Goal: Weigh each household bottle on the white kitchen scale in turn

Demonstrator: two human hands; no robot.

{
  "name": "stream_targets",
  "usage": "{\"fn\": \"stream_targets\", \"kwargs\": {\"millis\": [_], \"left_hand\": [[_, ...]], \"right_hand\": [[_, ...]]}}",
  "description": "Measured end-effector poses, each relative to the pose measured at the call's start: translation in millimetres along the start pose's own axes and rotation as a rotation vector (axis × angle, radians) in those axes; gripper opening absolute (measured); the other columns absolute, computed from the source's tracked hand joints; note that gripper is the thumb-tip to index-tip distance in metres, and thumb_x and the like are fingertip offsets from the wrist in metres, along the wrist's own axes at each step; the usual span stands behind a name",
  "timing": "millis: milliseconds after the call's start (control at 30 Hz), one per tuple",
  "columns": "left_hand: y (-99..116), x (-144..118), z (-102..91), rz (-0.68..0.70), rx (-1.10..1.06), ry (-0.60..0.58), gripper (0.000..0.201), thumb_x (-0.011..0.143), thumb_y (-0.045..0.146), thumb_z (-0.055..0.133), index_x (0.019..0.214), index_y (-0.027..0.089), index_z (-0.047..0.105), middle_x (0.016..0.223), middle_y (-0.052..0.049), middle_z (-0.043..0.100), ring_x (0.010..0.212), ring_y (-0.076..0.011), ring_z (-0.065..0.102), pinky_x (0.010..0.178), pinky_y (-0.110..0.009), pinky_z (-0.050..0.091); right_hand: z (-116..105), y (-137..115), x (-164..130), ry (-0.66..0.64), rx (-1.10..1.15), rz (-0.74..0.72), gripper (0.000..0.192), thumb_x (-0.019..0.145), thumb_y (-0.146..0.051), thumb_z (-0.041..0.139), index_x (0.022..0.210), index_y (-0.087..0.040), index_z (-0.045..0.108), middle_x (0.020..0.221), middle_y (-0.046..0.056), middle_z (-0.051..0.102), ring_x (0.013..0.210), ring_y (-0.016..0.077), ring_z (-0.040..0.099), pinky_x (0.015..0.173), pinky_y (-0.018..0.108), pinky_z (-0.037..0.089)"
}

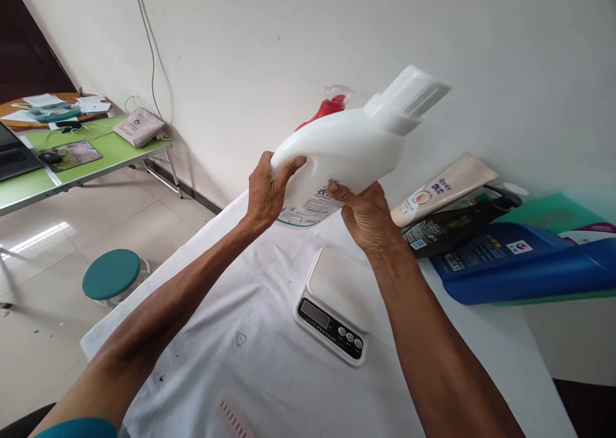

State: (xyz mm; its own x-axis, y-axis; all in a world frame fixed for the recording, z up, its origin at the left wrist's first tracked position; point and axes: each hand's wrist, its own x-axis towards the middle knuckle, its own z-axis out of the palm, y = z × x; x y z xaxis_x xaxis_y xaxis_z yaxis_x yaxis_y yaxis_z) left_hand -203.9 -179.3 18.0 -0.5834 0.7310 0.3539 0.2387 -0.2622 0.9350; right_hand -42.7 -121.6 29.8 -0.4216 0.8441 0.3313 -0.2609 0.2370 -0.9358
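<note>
A large white detergent bottle [346, 144] with a ribbed white cap hangs tilted in the air, its cap end pointing up to the right. My left hand [267, 191] is wrapped through its handle at the lower left end. On the near side, my right hand [368, 217] grips the body, thumb across the printed label. Below the bottle, a white digital kitchen scale [337, 303] lies on the cloth-covered table, nothing on its platform. Partly hidden behind the bottle is a red container [330, 106] with a clear cap.
At the right lie a beige Rejoice bottle [445, 185], a dark bottle [450, 226] and a blue jug [520, 261] on a green surface. A pink slotted strip [232, 417] is at the near edge. To the left are a teal stool [111, 274] and a green table [91, 175].
</note>
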Motion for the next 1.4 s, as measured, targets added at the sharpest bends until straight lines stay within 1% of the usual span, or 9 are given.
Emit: {"fn": "stream_targets", "kwargs": {"millis": [133, 233, 367, 567, 733, 933, 1067, 1233, 1400], "left_hand": [[34, -12, 5.7, 0.045, -0.069, -0.067, 0.044, 0.097, 0.058, 0.073, 0.085, 0.021, 0.052, 0.083, -0.001, 0.062, 0.077, -0.0156, 0.055, 0.068, -0.029, 0.044], [47, -34, 17.2, 0.024, -0.154, -0.145, 0.041, 0.097, 0.058, 0.072, 0.091, 0.02, 0.058, 0.092, -0.004, 0.068, 0.084, -0.0183, 0.061, 0.073, -0.031, 0.049], [47, -67, 36.8, -0.046, -0.222, -0.258, 0.037, 0.099, 0.056, 0.07, 0.101, 0.019, 0.063, 0.102, -0.007, 0.073, 0.094, -0.0219, 0.066, 0.081, -0.034, 0.054], [33, -95, 60.4, -0.14, -0.171, -0.328, 0.038, 0.097, 0.058, 0.071, 0.096, 0.021, 0.061, 0.092, -0.004, 0.071, 0.092, -0.0211, 0.065, 0.079, -0.032, 0.053], [24, -99, 69.1, -0.156, -0.159, -0.341, 0.037, 0.098, 0.056, 0.07, 0.096, 0.02, 0.06, 0.089, -0.003, 0.068, 0.089, -0.0197, 0.062, 0.078, -0.031, 0.051], [15, -95, 70.7, -0.124, -0.121, -0.327, 0.039, 0.099, 0.057, 0.067, 0.088, 0.022, 0.055, 0.082, -0.001, 0.062, 0.083, -0.0184, 0.058, 0.075, -0.03, 0.048], [9, -92, 70.5, -0.113, -0.131, -0.316, 0.04, 0.1, 0.058, 0.065, 0.087, 0.022, 0.055, 0.085, -0.002, 0.064, 0.082, -0.0177, 0.058, 0.075, -0.03, 0.049], [6, -89, 70.4, -0.094, -0.085, -0.349, 0.043, 0.102, 0.061, 0.062, 0.087, 0.022, 0.056, 0.085, -0.002, 0.064, 0.082, -0.0182, 0.058, 0.075, -0.031, 0.049], [5, -86, 62.7, -0.039, -0.117, -0.429, 0.041, 0.105, 0.063, 0.054, 0.097, 0.023, 0.062, 0.095, -0.004, 0.068, 0.091, -0.0205, 0.064, 0.083, -0.034, 0.052]], "right_hand": [[-5, -37, -23, 0.062, -0.028, -0.054, 0.087, 0.06, -0.047, 0.104, 0.138, -0.036, 0.066, 0.124, 0.001, 0.08, 0.13, 0.0308, 0.071, 0.119, 0.051, 0.055], [-17, -57, -51, 0.125, -0.043, -0.031, 0.084, 0.063, -0.041, 0.104, 0.138, -0.039, 0.067, 0.124, -0.001, 0.081, 0.129, 0.0309, 0.073, 0.118, 0.052, 0.058], [-40, -67, -89, 0.215, -0.102, 0.001, 0.082, 0.064, -0.041, 0.103, 0.137, -0.043, 0.068, 0.128, -0.001, 0.08, 0.13, 0.0331, 0.073, 0.117, 0.058, 0.059], [-67, -59, -122, 0.279, -0.139, 0.025, 0.079, 0.063, -0.045, 0.104, 0.134, -0.042, 0.072, 0.129, 0.0, 0.08, 0.132, 0.0358, 0.071, 0.117, 0.063, 0.057], [-71, -51, -129, 0.355, -0.104, 0.043, 0.083, 0.06, -0.042, 0.105, 0.136, -0.04, 0.071, 0.128, 0.002, 0.08, 0.128, 0.036, 0.073, 0.118, 0.064, 0.056], [-67, -48, -127, 0.367, -0.105, 0.02, 0.092, 0.057, -0.035, 0.105, 0.142, -0.035, 0.067, 0.131, 0.004, 0.079, 0.126, 0.0352, 0.073, 0.115, 0.06, 0.058], [-64, -47, -125, 0.387, -0.13, 0.015, 0.089, 0.058, -0.031, 0.104, 0.139, -0.031, 0.067, 0.129, 0.006, 0.079, 0.124, 0.035, 0.073, 0.111, 0.057, 0.06], [-63, -45, -125, 0.437, -0.195, 0.03, 0.09, 0.058, -0.035, 0.103, 0.14, -0.031, 0.065, 0.131, 0.006, 0.078, 0.126, 0.0348, 0.072, 0.113, 0.059, 0.058], [-65, -39, -127, 0.436, -0.224, 0.005, 0.088, 0.063, -0.041, 0.102, 0.141, -0.033, 0.063, 0.137, 0.005, 0.075, 0.128, 0.0318, 0.07, 0.118, 0.056, 0.054]]}}
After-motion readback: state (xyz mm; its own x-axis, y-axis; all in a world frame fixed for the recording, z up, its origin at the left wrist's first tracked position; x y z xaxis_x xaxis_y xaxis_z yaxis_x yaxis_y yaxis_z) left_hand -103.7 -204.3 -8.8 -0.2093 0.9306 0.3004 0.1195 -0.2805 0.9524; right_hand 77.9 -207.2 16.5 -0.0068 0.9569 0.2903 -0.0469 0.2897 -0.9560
